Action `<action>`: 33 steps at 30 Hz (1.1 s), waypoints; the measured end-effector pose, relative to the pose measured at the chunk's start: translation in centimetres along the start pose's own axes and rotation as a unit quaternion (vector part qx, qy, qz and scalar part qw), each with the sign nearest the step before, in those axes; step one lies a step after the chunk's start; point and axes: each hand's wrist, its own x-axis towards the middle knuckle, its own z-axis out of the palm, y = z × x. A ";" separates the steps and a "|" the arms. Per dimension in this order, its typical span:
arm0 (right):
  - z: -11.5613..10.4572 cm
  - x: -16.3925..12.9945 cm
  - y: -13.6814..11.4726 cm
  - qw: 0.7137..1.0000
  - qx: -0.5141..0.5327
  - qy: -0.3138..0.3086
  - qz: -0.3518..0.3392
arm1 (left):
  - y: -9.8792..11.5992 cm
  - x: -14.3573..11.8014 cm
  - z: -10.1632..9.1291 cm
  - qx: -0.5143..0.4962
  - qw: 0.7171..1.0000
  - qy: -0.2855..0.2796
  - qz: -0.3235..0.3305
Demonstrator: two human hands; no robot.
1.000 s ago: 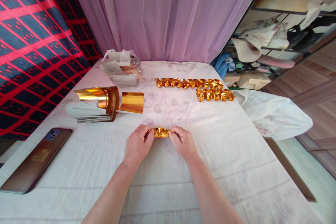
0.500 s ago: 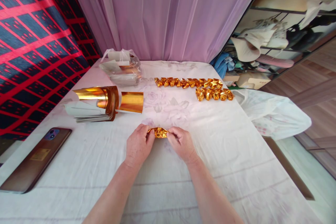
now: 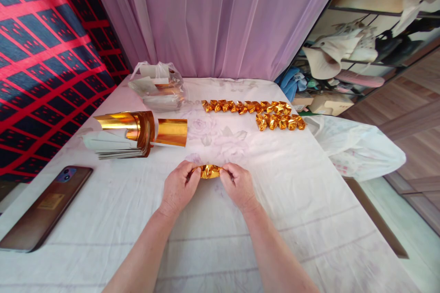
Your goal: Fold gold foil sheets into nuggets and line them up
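both hands pinch one small gold foil piece (image 3: 210, 171) between them, the left hand (image 3: 178, 187) closed on its left end and the right hand (image 3: 238, 186) closed on its right end, so each grip is shut on the foil. the piece sits low over the tabletop (image 3: 309, 219), near the middle, just in front of the person. a moment ago the piece looked a bit more lumpy and wide, and now it looks a little tighter and more bunched up, with the hands almost in the same spot. that looks like the foil is being folded or squeezed into shape, and the work on this piece seems close to done, like the others. farther back lie two rows of folded gold pieces (image 3: 254, 112), touching side by side. to the left is a pile of gold sheets (image 3: 137, 130), some curled up, and a flat gold sheet (image 3: 172, 132) just beside it. behind that is a clear bag (image 3: 156, 84). a phone (image 3: 44, 208) lies at the left edge, and its near end is cut off. the fingertips hide the ends of the foil piece, so the folds there cannot be seen. what is inside the clear bag is hard to make out. a white bag (image 3: 357, 149) hangs off the right side.
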 end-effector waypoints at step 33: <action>-0.2 0.0 -0.2 0.999 -0.034 -0.009 -0.016 | 0.6 -0.4 0.4 0.105 0.994 0.016 0.007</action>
